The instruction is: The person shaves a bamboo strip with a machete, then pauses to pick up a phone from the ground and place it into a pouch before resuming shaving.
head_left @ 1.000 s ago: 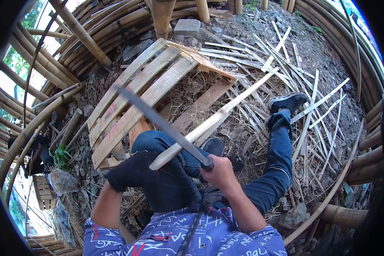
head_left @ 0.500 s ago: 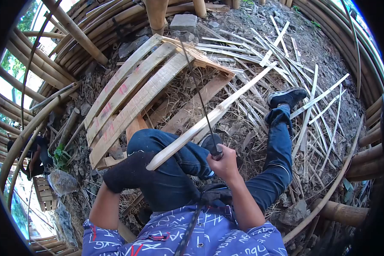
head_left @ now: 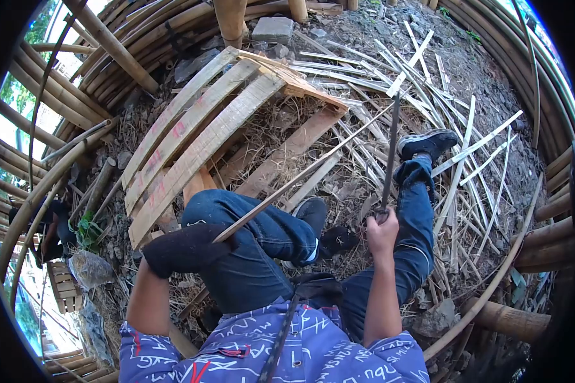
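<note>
My left hand (head_left: 182, 249), in a black glove, is closed round the near end of a long pale bamboo strip (head_left: 294, 186). The strip slants away over my bent knee, its narrow edge facing up. Bare and closed, my right hand (head_left: 382, 231) grips the dark handle of a machete (head_left: 391, 153). Its long dark blade points away from me, beside the strip's far part and near my outstretched foot. A wooden slatted pallet (head_left: 204, 137) lies tilted in front of my bent leg.
Split bamboo strips (head_left: 457, 153) litter the ground on the right. A concrete block (head_left: 273, 29) sits beyond the pallet. Bamboo poles (head_left: 124, 54) surround the spot. A dark item (head_left: 337, 242) lies between my legs. At far left another person (head_left: 57, 233) is partly visible.
My right hand and the machete have moved right and away from me, and the blade has swung off the strip. The strip has turned from its broad face to its edge in my left hand.
</note>
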Available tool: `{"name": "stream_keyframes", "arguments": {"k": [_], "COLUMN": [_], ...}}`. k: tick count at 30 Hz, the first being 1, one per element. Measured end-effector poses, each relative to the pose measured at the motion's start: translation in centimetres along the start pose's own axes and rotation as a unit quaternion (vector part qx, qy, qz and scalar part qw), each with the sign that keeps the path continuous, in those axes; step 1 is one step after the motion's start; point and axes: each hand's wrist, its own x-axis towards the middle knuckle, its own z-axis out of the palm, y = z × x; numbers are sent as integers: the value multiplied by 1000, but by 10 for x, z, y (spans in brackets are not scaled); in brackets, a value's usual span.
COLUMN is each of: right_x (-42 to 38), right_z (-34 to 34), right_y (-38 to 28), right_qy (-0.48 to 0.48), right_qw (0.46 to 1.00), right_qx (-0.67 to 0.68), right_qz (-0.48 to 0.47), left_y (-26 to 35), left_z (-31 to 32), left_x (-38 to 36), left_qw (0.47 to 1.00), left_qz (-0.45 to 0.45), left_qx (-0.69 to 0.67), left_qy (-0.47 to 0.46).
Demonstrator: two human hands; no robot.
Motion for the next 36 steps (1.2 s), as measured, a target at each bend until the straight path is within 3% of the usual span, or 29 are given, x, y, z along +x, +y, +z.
{"name": "stream_keyframes", "arguments": {"k": [2, 4, 7, 8, 10, 11, 13, 14, 16, 17, 19, 20, 22, 23, 25, 26, 28, 30, 32, 36], "right_x": [8, 17, 14, 15, 19, 23, 30, 32, 25, 19, 6, 7, 13, 20, 26, 30, 21, 12, 8, 14], "right_z": [2, 4, 5, 6, 7, 5, 2, 2, 7, 7, 5, 12, 20, 22, 24, 27, 40, 43, 50, 36], "right_y": [-17, -20, -55, -56, -55, -51, -20, 1, 20, 15, -7, -15, -26, -25, -18, -18, -18, -27, -24, -13], "right_qy": [49, 24, -11, -11, -14, -10, -19, -26, -19, -35, -61, -60, -63, -64, -85, -110, -111, -133, -171, -271], "right_qw": [998, 997, 996, 996, 998, 999, 998, 997, 993, 988, 954, 955, 931, 945, 925, 900, 865, 845, 900, 913], "right_qx": [47, 61, 76, 76, 6, 21, 10, -1, 43, 139, 294, 291, 358, 318, 358, 399, 464, 487, 373, 258], "right_qz": [-17, -36, -36, -35, -62, -45, -62, -79, -105, -53, 7, 12, 30, 46, 92, 138, 156, 175, 148, 161], "left_y": [-7, -12, -9, -3, 11, 11, 7, 4, 0, 2, 9, 10, 8, 5, -1, -3, -6, -11, -11, -14], "left_z": [9, 22, 35, 40, 46, 48, 50, 53, 56, 56, 63, 65, 65, 66, 68, 68, 69, 66, 65, 64], "left_x": [3, 1, -4, -8, -16, -19, -29, -33, -37, -36, -34, -30, -19, -17, -17, -17, -18, -19, -16, -21], "left_qw": [996, 912, 860, 860, 853, 853, 825, 824, 784, 783, 791, 794, 834, 836, 760, 758, 733, 743, 749, 769], "left_qz": [34, 176, 185, 186, 73, 72, 59, 54, 54, 51, 15, 15, -76, -73, 19, 19, 33, 38, 50, 34], "left_qx": [77, 352, 441, 442, 477, 477, 459, 459, 496, 497, 499, 498, 427, 426, 500, 500, 536, 521, 507, 501], "left_qy": [27, 117, 175, 173, 200, 201, 323, 327, 369, 371, 354, 349, 339, 338, 415, 418, 417, 418, 423, 396]}}
